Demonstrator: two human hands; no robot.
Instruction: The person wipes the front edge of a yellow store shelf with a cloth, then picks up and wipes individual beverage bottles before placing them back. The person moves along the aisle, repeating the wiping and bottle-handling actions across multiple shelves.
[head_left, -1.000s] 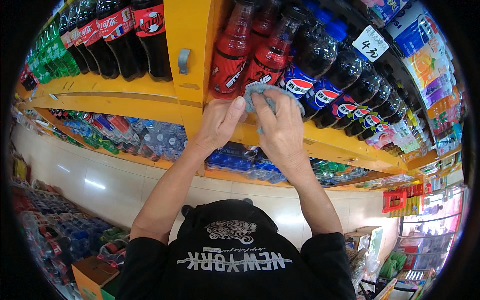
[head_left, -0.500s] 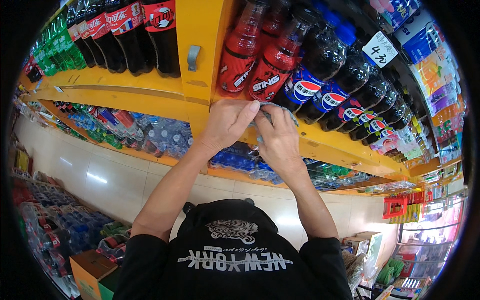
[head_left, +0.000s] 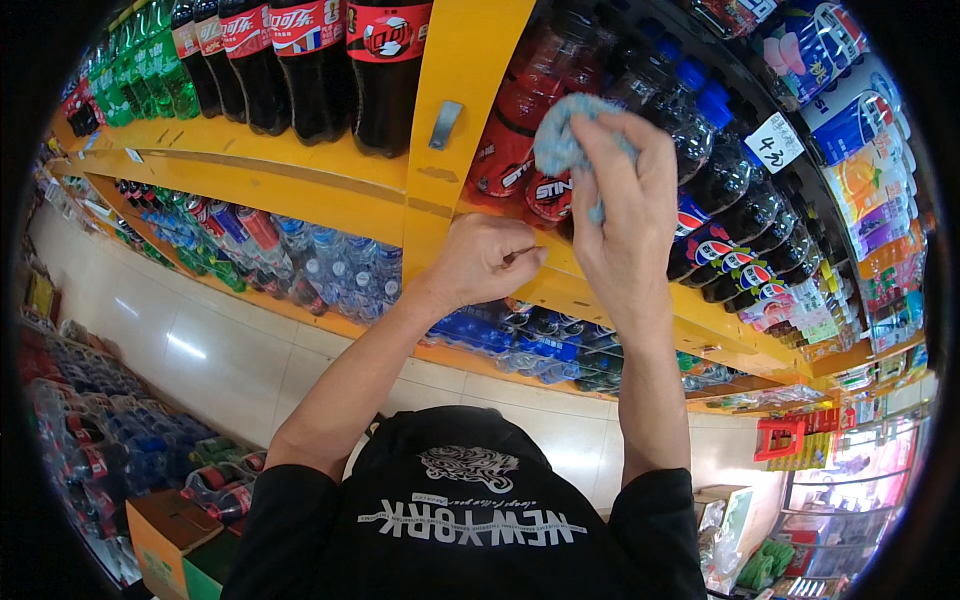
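Note:
My right hand (head_left: 630,190) is raised in front of the bottles, its fingers closed on a light-blue cleaning cloth (head_left: 562,140). The cloth hangs before red drink bottles (head_left: 503,150) and hides part of their labels. Close to the front edge of the yellow shelf (head_left: 570,270), my left hand (head_left: 485,258) is curled into a loose fist, and no object shows in it. Dark cola bottles with blue caps (head_left: 710,105) stand beyond my right hand, partly covered by it.
A yellow upright with a metal handle (head_left: 446,125) divides the shelves. Large cola bottles (head_left: 385,95) and green bottles (head_left: 170,85) stand to its left. Bottled drinks fill the lower shelf (head_left: 345,270). Wrapped bottle packs (head_left: 130,440) and a cardboard box (head_left: 165,530) lie at lower left.
My right hand has lifted the cloth off the shelf edge, up and to the right, in front of the red bottles. My left hand has parted from it and curled in.

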